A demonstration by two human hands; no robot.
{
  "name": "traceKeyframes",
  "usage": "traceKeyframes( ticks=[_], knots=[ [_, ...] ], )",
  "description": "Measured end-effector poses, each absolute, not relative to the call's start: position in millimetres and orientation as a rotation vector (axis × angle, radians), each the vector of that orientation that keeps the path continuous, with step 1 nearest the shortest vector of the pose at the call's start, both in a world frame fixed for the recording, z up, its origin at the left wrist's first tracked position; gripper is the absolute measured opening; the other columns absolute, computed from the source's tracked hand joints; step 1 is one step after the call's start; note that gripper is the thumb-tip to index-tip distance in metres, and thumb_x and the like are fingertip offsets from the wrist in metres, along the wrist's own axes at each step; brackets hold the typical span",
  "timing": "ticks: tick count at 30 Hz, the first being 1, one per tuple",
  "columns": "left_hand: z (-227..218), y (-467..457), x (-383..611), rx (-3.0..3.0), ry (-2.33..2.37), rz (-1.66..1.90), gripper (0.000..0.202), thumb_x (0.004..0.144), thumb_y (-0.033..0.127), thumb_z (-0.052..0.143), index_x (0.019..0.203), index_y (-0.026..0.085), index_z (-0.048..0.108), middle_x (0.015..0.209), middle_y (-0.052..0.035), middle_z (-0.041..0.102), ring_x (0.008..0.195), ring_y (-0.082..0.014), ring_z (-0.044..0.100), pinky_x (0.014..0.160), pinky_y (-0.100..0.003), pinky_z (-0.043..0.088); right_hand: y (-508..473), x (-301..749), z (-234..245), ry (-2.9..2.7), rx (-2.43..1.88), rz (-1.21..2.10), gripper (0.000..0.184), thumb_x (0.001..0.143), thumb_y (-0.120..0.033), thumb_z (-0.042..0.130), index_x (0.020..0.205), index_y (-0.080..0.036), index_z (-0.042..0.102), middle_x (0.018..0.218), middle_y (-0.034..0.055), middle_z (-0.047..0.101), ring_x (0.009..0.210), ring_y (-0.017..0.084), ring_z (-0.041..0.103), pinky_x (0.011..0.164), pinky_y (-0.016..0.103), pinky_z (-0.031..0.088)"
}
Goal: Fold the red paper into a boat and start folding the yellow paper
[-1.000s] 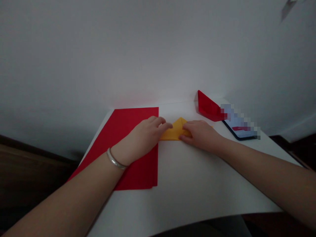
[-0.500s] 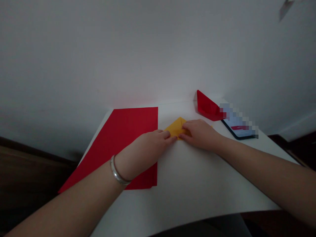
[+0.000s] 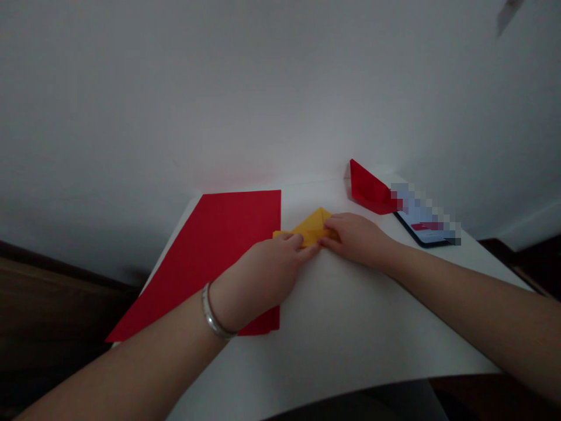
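Note:
A folded piece of yellow paper (image 3: 310,228) lies on the white table (image 3: 342,339), its peak pointing toward the wall. My left hand (image 3: 276,269), with a silver bangle at the wrist, grips the paper's near left edge between thumb and fingers. At the right end of the same paper, my right hand (image 3: 353,237) pinches it with thumb and fingers. The left tip of the paper shows past my left fingers, while its right part is hidden under my right hand.
Red paper sheets (image 3: 232,234) lie on the table's left side, partly beneath my left arm. A folded red paper piece (image 3: 370,190) stands at the back right, touching a phone (image 3: 423,228) with a blurred screen. The wall (image 3: 263,105) borders the table's far edge.
My left hand has slid slightly right along the near edge, and more of the yellow paper's left tip shows. My right hand stays almost still.

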State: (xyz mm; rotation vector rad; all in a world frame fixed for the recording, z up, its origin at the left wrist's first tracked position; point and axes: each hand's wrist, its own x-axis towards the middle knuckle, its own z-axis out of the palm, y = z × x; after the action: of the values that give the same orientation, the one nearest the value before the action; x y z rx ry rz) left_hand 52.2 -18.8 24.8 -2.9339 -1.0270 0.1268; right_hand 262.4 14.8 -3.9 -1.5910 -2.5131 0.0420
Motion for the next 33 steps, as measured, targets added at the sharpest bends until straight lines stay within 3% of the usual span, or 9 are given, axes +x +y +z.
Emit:
traceKeyframes(
  ticks=[7, 14, 21, 27, 33],
  knots=[
    [24, -17, 53, -2.933, -1.000, 0.097, 0.052, 0.089, 0.007, 0.037, 0.139, 0.021, 0.041, 0.115, -0.0092, 0.057, 0.093, -0.0200, 0.059, 0.083, -0.034, 0.051, 13, 262, -4, -2.494, -1.602, 0.062, 0.025, 0.087, -0.042, 0.052, 0.086, -0.019, 0.063, 0.091, 0.0083, 0.069, 0.083, 0.024, 0.063, 0.065, 0.033, 0.042],
    [34, -14, 52, -2.981, -1.041, 0.109, 0.042, 0.085, 0.006, 0.041, 0.122, 0.019, 0.056, 0.112, -0.0091, 0.060, 0.095, -0.0195, 0.061, 0.084, -0.033, 0.052, 12, 262, -3, -2.503, -1.603, 0.076, 0.027, 0.088, -0.043, 0.053, 0.086, -0.019, 0.063, 0.090, 0.0088, 0.069, 0.083, 0.025, 0.062, 0.064, 0.033, 0.042],
    [42, -22, 49, -2.889, -1.082, 0.259, 0.031, 0.087, 0.010, 0.042, 0.110, 0.013, 0.063, 0.106, -0.0133, 0.064, 0.092, -0.0234, 0.063, 0.077, -0.036, 0.054, 13, 262, -3, -2.508, -1.615, 0.074, 0.027, 0.088, -0.044, 0.053, 0.085, -0.019, 0.062, 0.090, 0.0089, 0.069, 0.082, 0.024, 0.062, 0.064, 0.032, 0.041],
    [55, -28, 56, -2.709, -1.357, 0.504, 0.029, 0.089, 0.017, 0.042, 0.102, 0.012, 0.067, 0.098, -0.0168, 0.066, 0.074, -0.0260, 0.066, 0.057, -0.038, 0.053, 14, 262, -2, -2.507, -1.623, 0.093, 0.028, 0.088, -0.045, 0.053, 0.084, -0.019, 0.062, 0.089, 0.0085, 0.068, 0.082, 0.024, 0.062, 0.063, 0.032, 0.041],
    [63, -27, 58, -2.603, -1.446, 0.605, 0.032, 0.088, 0.019, 0.040, 0.097, 0.011, 0.069, 0.089, -0.0163, 0.067, 0.069, -0.0263, 0.067, 0.054, -0.036, 0.052, 16, 263, -4, -2.513, -1.616, 0.133, 0.029, 0.087, -0.047, 0.054, 0.084, -0.020, 0.062, 0.089, 0.0073, 0.068, 0.081, 0.023, 0.061, 0.063, 0.031, 0.041]
  ],
)
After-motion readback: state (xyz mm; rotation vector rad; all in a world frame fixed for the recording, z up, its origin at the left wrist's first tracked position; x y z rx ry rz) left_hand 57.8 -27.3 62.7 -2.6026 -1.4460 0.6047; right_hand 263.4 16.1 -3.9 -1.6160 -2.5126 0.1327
